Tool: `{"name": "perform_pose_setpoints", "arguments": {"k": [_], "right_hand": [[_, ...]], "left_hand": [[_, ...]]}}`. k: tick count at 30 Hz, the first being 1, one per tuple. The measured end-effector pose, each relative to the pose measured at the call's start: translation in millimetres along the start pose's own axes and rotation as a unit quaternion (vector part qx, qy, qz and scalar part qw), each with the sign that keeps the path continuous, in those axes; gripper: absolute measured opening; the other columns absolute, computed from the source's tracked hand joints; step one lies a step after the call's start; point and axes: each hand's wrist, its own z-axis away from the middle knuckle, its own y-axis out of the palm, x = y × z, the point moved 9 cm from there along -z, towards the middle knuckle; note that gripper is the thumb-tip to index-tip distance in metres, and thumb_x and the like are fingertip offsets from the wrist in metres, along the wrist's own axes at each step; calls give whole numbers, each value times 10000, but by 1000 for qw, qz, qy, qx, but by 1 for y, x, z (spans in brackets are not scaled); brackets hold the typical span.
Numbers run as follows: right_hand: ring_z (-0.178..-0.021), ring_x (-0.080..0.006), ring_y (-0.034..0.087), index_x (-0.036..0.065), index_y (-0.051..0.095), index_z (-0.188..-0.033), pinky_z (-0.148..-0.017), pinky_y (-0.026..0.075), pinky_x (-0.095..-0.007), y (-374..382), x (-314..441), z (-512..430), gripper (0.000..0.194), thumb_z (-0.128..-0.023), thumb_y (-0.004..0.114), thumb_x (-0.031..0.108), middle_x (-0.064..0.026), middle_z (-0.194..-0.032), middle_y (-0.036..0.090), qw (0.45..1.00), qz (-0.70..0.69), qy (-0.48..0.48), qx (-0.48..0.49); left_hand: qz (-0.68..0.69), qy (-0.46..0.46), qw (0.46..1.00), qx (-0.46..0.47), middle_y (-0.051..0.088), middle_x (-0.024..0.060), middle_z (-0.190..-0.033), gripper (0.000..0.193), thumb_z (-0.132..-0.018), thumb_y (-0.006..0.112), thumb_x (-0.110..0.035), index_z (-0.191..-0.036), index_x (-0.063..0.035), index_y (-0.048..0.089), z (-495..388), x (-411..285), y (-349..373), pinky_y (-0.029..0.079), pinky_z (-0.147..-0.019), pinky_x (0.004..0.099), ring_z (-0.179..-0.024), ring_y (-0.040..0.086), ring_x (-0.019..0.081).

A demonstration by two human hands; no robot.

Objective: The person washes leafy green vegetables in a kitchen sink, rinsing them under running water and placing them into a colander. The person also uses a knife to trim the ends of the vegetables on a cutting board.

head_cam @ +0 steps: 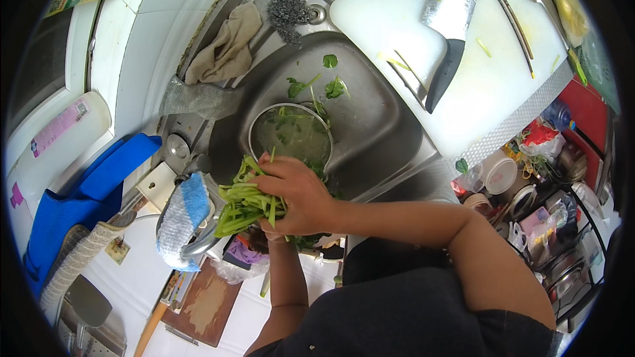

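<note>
A bunch of leafy greens with pale green stems [248, 198] is gripped at the near left side of the sink, stem ends pointing left. My right hand [302, 198] lies over the bunch with its fingers wrapped around the stems. Beneath it, my left hand [273, 232] holds the same bunch from below, most of its fingers hidden. Just beyond my hands, a round metal bowl [252, 128] of cloudy greenish water with bits of leaf stands in the stainless steel sink [377, 104]. Loose leaves [335, 88] lie on the sink bottom.
Right of the sink, a cleaver [449, 25] rests on a white cutting board [501, 94]. A steel wool scrubber [287, 12] and a beige cloth [228, 44] sit on the far rim. A faucet [201, 248] draped with a blue-and-white cloth [183, 218] stands left of my hands.
</note>
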Motion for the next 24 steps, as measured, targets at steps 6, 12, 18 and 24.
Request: {"name": "perform_pose_setpoints", "arguments": {"k": [6, 12, 18, 24], "right_hand": [[-1368, -399, 455, 43, 632, -1214, -1202, 85, -666, 7, -3, -3, 624, -703, 764, 377, -168, -1286, 599, 994, 15, -69, 78], [-1502, -411, 218, 96, 633, -1263, -1168, 28, -705, 5, 14, -22, 602, -858, 594, 540, -159, -1525, 432, 974, 154, -122, 110], [-1462, -475, 247, 130, 581, -1380, -1155, 74, -693, -10, 9, -32, 688, -935, 480, 645, -209, -1580, 346, 951, 283, -87, 84], [-1445, -520, 246, 67, 259, -1573, -1182, 125, -601, -26, 14, -40, 1073, -821, 597, 754, -301, -1588, 262, 971, 185, -40, 148]], "left_hand": [[11, 15, 1000, 17, 466, 89, -1226, 725, -790, 778, -456, -1265, -36, 424, -21, -4, 5, 424, -996, 354, -1188, 450, 204], [23, 11, 999, 24, 481, 87, -1189, 696, -784, 790, -431, -1236, -35, 440, -30, 6, 11, 434, -978, 345, -1161, 461, 197], [39, -13, 998, 52, 495, 84, -1152, 666, -778, 803, -406, -1208, -34, 455, -41, 29, 22, 443, -961, 337, -1134, 472, 189], [59, -34, 994, 91, 510, 82, -1115, 637, -772, 815, -381, -1179, -33, 471, -52, 40, 44, 452, -943, 328, -1107, 484, 182]]}}
